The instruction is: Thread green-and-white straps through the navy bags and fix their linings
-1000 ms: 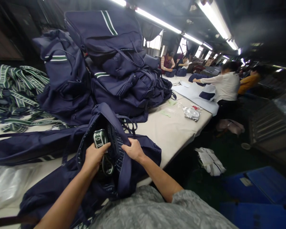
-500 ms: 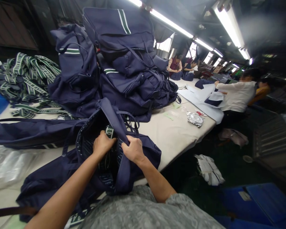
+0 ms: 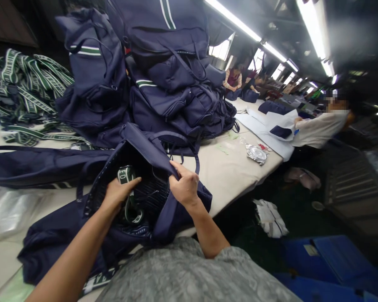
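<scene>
Left hand (image 3: pixel 116 195) is gripping the folded strap (image 3: pixel 126 173) between thumb and fingers, its loop trailing bodyward inside the open bag (image 3: pixel 146 147). Across the bag, the right hand (image 3: pixel 185 184), farther from the strap, is pinching the raised edge (image 3: pixel 164 161).

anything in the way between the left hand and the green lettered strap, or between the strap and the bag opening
Nothing visible: the left hand already holds the green lettered strap within the open navy bag. The right hand grips the flap, which doesn't cover the strap.
</scene>
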The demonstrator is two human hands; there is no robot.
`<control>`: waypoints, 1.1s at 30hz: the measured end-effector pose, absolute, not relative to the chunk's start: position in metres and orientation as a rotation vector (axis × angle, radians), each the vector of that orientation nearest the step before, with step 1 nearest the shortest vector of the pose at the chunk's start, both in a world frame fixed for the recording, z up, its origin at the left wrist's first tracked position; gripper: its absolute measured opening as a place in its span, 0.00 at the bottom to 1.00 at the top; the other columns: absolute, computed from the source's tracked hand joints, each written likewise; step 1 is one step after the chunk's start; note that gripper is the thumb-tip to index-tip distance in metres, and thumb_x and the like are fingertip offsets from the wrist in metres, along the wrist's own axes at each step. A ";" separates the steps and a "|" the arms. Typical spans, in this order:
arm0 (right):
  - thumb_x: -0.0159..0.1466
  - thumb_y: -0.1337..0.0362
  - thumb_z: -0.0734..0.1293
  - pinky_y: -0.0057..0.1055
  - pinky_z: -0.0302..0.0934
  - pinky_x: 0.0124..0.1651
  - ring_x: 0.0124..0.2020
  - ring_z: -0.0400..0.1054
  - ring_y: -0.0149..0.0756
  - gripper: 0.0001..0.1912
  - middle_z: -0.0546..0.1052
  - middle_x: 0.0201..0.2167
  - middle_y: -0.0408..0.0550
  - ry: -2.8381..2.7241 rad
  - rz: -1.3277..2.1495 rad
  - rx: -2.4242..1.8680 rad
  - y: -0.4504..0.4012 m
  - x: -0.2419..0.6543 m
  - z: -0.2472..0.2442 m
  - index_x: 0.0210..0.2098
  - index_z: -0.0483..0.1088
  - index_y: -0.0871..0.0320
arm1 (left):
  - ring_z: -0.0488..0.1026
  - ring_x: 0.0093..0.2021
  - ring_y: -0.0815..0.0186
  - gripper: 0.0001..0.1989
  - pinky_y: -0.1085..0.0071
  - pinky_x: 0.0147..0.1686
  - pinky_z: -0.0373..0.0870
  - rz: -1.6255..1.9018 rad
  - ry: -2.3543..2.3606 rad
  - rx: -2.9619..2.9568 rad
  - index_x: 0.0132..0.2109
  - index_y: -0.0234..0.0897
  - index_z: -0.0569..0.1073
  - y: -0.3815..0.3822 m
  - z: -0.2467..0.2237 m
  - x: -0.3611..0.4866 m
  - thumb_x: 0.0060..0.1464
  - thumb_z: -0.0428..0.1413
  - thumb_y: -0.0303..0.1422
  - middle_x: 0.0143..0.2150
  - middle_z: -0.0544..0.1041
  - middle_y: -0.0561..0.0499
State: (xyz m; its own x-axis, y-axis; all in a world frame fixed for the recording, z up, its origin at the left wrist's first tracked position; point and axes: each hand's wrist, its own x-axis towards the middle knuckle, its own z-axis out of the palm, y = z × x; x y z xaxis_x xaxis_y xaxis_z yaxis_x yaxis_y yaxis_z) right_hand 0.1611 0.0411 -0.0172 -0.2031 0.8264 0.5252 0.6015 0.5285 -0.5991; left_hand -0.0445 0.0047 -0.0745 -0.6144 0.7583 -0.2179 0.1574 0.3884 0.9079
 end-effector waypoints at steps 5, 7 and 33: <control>0.55 0.67 0.63 0.28 0.66 0.46 0.30 0.71 0.34 0.30 0.80 0.33 0.41 -1.939 0.430 -1.076 0.033 0.142 -0.016 0.58 0.71 0.53 | 0.75 0.35 0.55 0.29 0.66 0.30 0.69 1.209 1.935 0.953 0.41 0.35 0.74 0.024 -0.064 -0.023 0.34 0.66 0.49 0.35 0.78 0.45; 0.55 0.67 0.63 0.28 0.65 0.42 0.27 0.68 0.32 0.31 0.77 0.28 0.40 -1.939 0.450 -1.065 0.035 0.144 -0.017 0.58 0.71 0.53 | 0.75 0.37 0.53 0.24 0.65 0.32 0.68 1.126 2.034 1.022 0.41 0.35 0.73 0.034 -0.062 -0.017 0.36 0.66 0.42 0.36 0.78 0.44; 0.55 0.65 0.61 0.27 0.57 0.33 0.23 0.54 0.29 0.27 0.58 0.20 0.36 -1.810 0.583 -1.168 0.048 0.165 -0.034 0.54 0.74 0.57 | 0.70 0.25 0.65 0.18 0.72 0.23 0.65 1.160 1.353 0.815 0.33 0.31 0.74 0.006 -0.079 -0.012 0.32 0.66 0.35 0.26 0.75 0.49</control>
